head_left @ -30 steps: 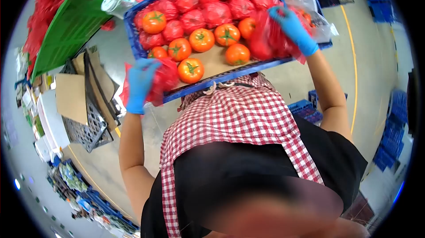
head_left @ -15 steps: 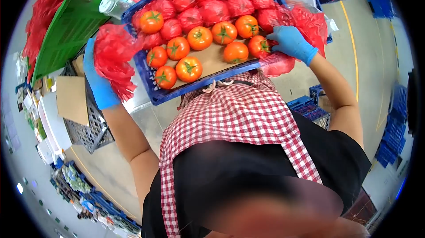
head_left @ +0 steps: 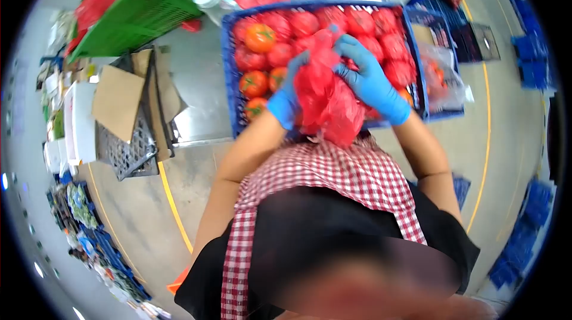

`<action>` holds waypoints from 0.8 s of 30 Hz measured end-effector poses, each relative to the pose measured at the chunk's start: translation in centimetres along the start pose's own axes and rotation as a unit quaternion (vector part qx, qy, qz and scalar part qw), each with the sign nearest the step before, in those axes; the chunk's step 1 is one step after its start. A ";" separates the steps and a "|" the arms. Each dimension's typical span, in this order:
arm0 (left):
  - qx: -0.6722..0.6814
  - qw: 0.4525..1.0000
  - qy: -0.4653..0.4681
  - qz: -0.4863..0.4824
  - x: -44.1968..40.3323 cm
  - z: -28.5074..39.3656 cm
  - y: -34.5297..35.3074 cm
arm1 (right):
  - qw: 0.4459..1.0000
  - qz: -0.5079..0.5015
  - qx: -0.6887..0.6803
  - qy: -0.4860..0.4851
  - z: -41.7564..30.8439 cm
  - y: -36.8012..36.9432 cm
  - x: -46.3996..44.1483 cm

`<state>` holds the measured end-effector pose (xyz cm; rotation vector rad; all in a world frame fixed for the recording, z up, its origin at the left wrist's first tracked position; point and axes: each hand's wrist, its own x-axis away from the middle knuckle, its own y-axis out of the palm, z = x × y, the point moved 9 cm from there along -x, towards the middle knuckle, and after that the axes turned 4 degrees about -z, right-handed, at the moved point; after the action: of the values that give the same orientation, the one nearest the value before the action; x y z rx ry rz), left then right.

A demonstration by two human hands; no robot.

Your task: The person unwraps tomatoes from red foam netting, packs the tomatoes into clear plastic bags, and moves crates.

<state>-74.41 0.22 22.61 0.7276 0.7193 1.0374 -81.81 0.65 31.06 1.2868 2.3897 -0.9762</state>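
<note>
A bunch of thin crinkled red plastic wrap (head_left: 322,81) hangs over the near side of the blue crate (head_left: 235,99). My left hand (head_left: 289,96), in a blue glove, grips it from the left. On the right, my gloved right hand (head_left: 368,81) has its fingers bent and pinches the upper part of the same plastic. Whether a tomato is inside the plastic is hidden. Behind my hands, rows of tomatoes in red wrap (head_left: 360,21) fill the crate's far side. Bare orange-red tomatoes (head_left: 254,83) show at its left, with green stems.
A green crate (head_left: 143,19) with red plastic in it leans at the upper left. Beside the metal table (head_left: 205,99) are cardboard sheets (head_left: 119,99) and a grey crate (head_left: 128,153). A second blue crate (head_left: 450,52) with a clear bag stands to the right.
Both hands have come together over the crate, the left moving right and the right moving left, away from the tomato at the crate's edge. The red plastic is now between them. The view has shifted.
</note>
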 end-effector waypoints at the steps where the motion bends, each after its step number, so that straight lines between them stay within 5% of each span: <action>1: 0.046 0.999 -0.009 0.001 -0.1 -1.0 -0.1 | 0.998 0.022 -0.007 0.059 0.6 0.4 -1.3; 3: 0.074 0.996 -0.036 0.027 0.9 -2.3 -0.7 | 0.997 0.052 0.053 0.015 0.0 1.8 -3.0; 6: 0.089 0.993 -0.043 0.068 2.3 -2.0 -2.5 | 0.912 0.055 0.394 -0.099 -3.5 4.2 -5.0; 9: 0.076 0.992 -0.012 0.102 2.6 2.4 -4.6 | 0.901 0.040 0.427 -0.073 -2.6 5.8 -8.4; 13: -0.043 0.983 0.141 0.109 1.0 18.6 -4.9 | 0.981 0.134 0.110 -0.088 -5.0 0.3 -10.6; 14: -0.094 0.968 0.206 0.109 0.2 25.2 -4.4 | 0.970 0.151 0.166 -0.095 -5.1 -1.3 -10.4; 16: -0.228 0.919 0.287 0.143 -2.3 39.8 0.8 | 0.979 0.179 0.091 0.023 -1.4 -3.2 -8.5; 17: -0.322 0.830 0.426 0.162 -4.9 49.3 -3.8 | 0.979 0.176 0.033 0.102 2.1 -3.1 -6.4; 19: -0.548 0.595 0.443 0.386 -7.0 57.0 -7.5 | 0.976 0.158 0.073 0.134 4.1 -3.3 -3.8; 20: -0.705 0.412 0.352 0.458 -8.7 57.2 -7.6 | 0.971 0.152 0.093 0.160 4.5 -3.5 -2.3; 22: -0.787 0.411 0.198 0.415 -13.0 57.3 -13.8 | 0.964 0.156 0.077 0.203 5.6 -5.4 0.2; 24: -0.936 0.129 -0.167 0.280 -17.4 54.0 -19.1 | 0.950 0.154 0.115 0.247 6.0 -8.4 3.8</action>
<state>-27.37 -32.10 40.66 -1.2678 -1.6197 1.3678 -91.29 -4.16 28.34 2.1343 2.3371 -0.9438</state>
